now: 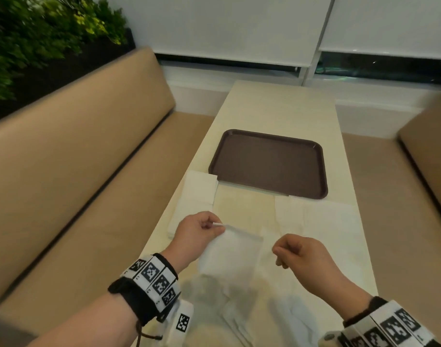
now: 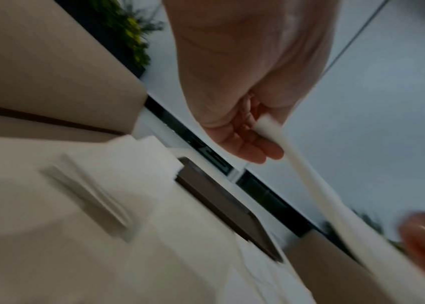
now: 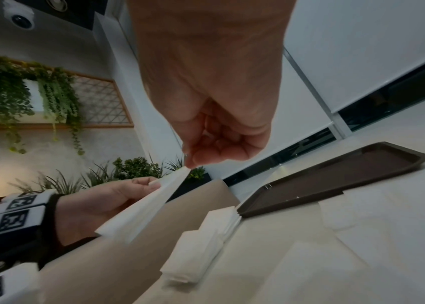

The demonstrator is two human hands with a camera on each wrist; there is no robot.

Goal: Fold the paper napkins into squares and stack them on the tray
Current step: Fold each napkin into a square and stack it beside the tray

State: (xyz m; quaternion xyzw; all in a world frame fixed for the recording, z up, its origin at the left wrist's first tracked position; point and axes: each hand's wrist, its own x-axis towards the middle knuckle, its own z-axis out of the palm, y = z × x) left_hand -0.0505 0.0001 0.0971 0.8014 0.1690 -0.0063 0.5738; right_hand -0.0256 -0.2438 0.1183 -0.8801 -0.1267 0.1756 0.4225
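Note:
I hold a white paper napkin above the near part of the cream table. My left hand pinches its top left corner, and the sheet hangs down from there. My right hand has curled fingers; in the right wrist view its fingertips meet at the napkin's other top corner. In the left wrist view the napkin is seen edge-on, running from my left hand. The brown tray lies beyond with nothing on it.
Two piles of folded white napkins lie at the table's left edge, by the tray's near left corner. Flat napkins are spread at the right, and more lie below my hands. Tan benches flank the table.

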